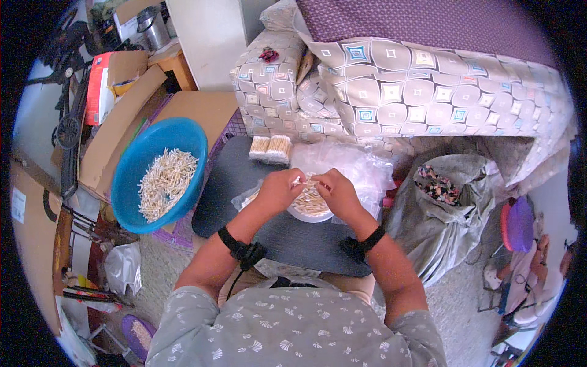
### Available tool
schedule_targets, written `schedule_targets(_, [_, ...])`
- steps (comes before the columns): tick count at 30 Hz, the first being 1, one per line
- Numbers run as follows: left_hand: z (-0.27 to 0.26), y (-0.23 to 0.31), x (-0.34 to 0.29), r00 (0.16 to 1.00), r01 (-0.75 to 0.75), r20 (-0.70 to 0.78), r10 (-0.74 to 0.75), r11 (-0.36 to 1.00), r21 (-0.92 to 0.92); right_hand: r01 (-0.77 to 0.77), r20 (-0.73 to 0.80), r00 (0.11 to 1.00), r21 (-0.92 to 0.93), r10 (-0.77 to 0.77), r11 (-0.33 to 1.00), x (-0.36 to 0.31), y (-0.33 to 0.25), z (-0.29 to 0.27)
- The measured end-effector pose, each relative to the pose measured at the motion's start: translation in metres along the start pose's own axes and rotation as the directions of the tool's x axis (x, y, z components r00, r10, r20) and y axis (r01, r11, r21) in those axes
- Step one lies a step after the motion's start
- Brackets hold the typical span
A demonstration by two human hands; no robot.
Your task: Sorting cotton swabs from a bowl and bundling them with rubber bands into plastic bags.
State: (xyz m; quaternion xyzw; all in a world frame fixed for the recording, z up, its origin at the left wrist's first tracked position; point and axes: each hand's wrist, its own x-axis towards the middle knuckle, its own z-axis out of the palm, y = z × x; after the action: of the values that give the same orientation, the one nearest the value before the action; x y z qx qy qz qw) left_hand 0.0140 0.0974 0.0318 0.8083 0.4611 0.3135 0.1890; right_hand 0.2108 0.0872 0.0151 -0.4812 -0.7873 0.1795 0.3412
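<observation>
Both hands are close together over a white round bowl [298, 215] filled with cotton swabs [310, 203] that have pale wooden sticks. My left hand [278, 192] is closed, fingers pinched, with white swab tips showing at its fingertips. Facing it, my right hand [340, 194] also pinches at swab sticks above the bowl; how many is too small to tell. A clear bag with swabs lies partly under my left hand. Just beyond, two filled packs of cotton swabs [269, 148] lie side by side. Clear plastic bags [361, 164] are spread behind and right of the bowl.
The dark table [287, 246] stands before me. At left, a blue basin [122, 183] holds a heap of loose swabs. A grey sack [422, 232] with colourful scraps stands at right. A patterned sofa [422, 98] borders the far side; cardboard boxes [128, 122] stand at far left.
</observation>
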Motion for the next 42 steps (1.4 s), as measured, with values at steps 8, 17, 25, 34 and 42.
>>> schedule_targets(8, [-0.022,0.018,-0.021,0.992,0.123,0.022,-0.122,0.964,-0.234,0.040,0.030,0.999,0.084,-0.042,0.996,-0.018,-0.029,-0.008])
schedule_targets(17, [-0.022,0.034,-0.044,0.970,0.231,0.143,-0.195,0.570,-0.789,-0.117,0.017,0.993,0.394,0.121,0.912,-0.037,-0.061,-0.007])
schedule_targets(25, [-0.024,0.043,-0.055,0.983,0.174,0.101,-0.156,0.580,-0.796,-0.160,0.027,0.986,0.468,0.166,0.869,-0.047,-0.068,-0.001])
schedule_targets(34, [-0.041,0.059,-0.062,0.949,0.299,0.191,-0.250,0.528,-0.795,-0.193,0.007,0.970,0.628,0.242,0.754,-0.056,-0.073,-0.008])
schedule_targets(42, [-0.037,0.057,-0.065,0.936,0.335,0.223,-0.274,0.490,-0.805,-0.090,-0.148,0.964,0.594,0.218,0.800,-0.056,-0.070,-0.007])
